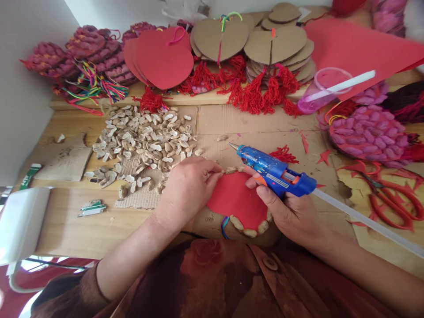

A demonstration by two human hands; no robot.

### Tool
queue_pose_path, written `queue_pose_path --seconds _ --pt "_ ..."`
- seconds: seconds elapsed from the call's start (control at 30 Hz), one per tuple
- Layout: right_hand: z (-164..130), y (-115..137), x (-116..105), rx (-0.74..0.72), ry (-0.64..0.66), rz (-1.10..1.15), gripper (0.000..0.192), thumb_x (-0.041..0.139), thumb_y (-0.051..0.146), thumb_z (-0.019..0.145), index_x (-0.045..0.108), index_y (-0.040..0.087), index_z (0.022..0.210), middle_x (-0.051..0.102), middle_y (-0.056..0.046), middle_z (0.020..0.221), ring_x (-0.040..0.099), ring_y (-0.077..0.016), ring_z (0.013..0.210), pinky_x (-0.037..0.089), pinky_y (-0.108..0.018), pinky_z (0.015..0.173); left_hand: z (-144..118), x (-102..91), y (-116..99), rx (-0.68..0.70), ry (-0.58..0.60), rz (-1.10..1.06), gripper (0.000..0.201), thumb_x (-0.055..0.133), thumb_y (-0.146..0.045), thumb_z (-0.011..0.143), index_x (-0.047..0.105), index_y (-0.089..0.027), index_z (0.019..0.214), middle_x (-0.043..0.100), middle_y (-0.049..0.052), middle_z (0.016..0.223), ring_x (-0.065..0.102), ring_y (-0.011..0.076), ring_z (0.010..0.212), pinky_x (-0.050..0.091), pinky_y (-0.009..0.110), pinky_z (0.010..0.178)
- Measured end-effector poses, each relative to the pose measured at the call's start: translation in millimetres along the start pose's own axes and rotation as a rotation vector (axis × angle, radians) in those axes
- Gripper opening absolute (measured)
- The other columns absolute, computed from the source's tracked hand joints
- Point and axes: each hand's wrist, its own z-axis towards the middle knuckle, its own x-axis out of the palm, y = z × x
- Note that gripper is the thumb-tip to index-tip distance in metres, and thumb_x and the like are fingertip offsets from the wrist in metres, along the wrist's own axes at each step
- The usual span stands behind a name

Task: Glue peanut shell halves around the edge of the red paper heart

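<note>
My right hand (286, 210) is wrapped round a blue hot glue gun (265, 165), whose metal nozzle points up and left. A long translucent glue stick (361, 218) sticks out of its back end. Below the gun lies a red heart-shaped piece (236, 196) with peanut shells (250, 232) along part of its rim. At the heart's upper left edge my left hand (192, 181) is closed in a pinch, its fingertips near the shells there; what they hold is hidden. A blue cord (225, 227) shows at the heart's lower left.
Loose peanut shells (149, 137) lie heaped at left. Orange-handled scissors (387, 198) and red scraps are at right. Along the back stand cardboard hearts (278, 44), red hearts (165, 57), red tassels (258, 95) and a pink cup (318, 90). A pink shell-covered piece (367, 132) lies right.
</note>
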Motion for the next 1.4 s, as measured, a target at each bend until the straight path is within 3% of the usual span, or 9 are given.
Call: queue_pose_path --seconds 0.33,0.77,0.9,1.0,1.1,1.23,1.4 --pt "-1 -1 1 -0.019 -0.009 0.014 0.015 0.059 0.033 0.103 0.066 0.034 0.116 0.074 -0.001 0.118 0.065 -0.0259 0.125 0.046 -0.049 0.116 1 5.1 -5 0.004 -0.012 0.084 0.016 0.065 -0.014 0.086 0.079 -0.021 0.082 0.076 0.004 0.083 0.070 0.0204 0.077 0.052 0.031 0.072" --pt "2 2 3 0.015 -0.045 0.065 0.018 0.059 0.039 0.102 0.070 0.029 0.111 0.077 -0.004 0.114 0.068 -0.0268 0.123 0.050 -0.049 0.112 -2 1.8 -6 0.041 0.028 0.127 0.016 0.065 -0.016 0.090 0.079 -0.020 0.084 0.076 0.006 0.084 0.070 0.0218 0.081 0.053 0.032 0.076" --pt "6 5 3 0.013 -0.114 0.219 0.018 0.058 0.041 0.102 0.073 0.029 0.102 0.077 -0.005 0.115 0.071 -0.0252 0.118 0.054 -0.045 0.108 -16 -13.8 -6 0.085 -0.108 0.086 0.019 0.065 -0.029 0.097 0.077 -0.019 0.108 0.078 0.008 0.101 0.071 0.0240 0.095 0.054 0.035 0.087" --pt "8 1 2 0.030 -0.170 0.313 0.021 0.058 0.045 0.101 0.072 0.029 0.097 0.078 -0.005 0.107 0.072 -0.0255 0.117 0.054 -0.045 0.107 -34 -19.0 -5 0.079 -0.087 0.046 0.014 0.066 -0.029 0.097 0.076 -0.020 0.102 0.078 0.005 0.094 0.071 0.0208 0.084 0.054 0.032 0.078" --pt "11 -4 2 0.032 -0.199 0.378 0.024 0.061 0.050 0.099 0.072 0.030 0.095 0.077 -0.005 0.101 0.072 -0.0262 0.114 0.056 -0.045 0.104 -54 -11.7 -4 0.079 -0.009 -0.048 0.008 0.072 -0.026 0.093 0.073 -0.020 0.099 0.075 0.002 0.087 0.070 0.0182 0.077 0.054 0.030 0.071" --pt "14 0 0 0.005 -0.232 0.380 0.027 0.065 0.056 0.095 0.071 0.030 0.090 0.076 -0.004 0.094 0.074 -0.0255 0.106 0.058 -0.044 0.099 -74 1.3 -3 0.130 -0.014 -0.083 0.016 0.076 -0.025 0.091 0.070 -0.018 0.104 0.073 0.005 0.098 0.069 0.0215 0.091 0.055 0.034 0.081" --pt "14 11 -3 -0.046 -0.292 0.344 0.033 0.064 0.060 0.094 0.068 0.028 0.088 0.075 -0.002 0.089 0.074 -0.0222 0.094 0.060 -0.039 0.089 -72 4.0 -11 0.280 -0.052 -0.058 0.004 0.069 -0.023 0.095 0.068 -0.019 0.093 0.071 0.004 0.091 0.065 0.0197 0.086 0.052 0.034 0.079"
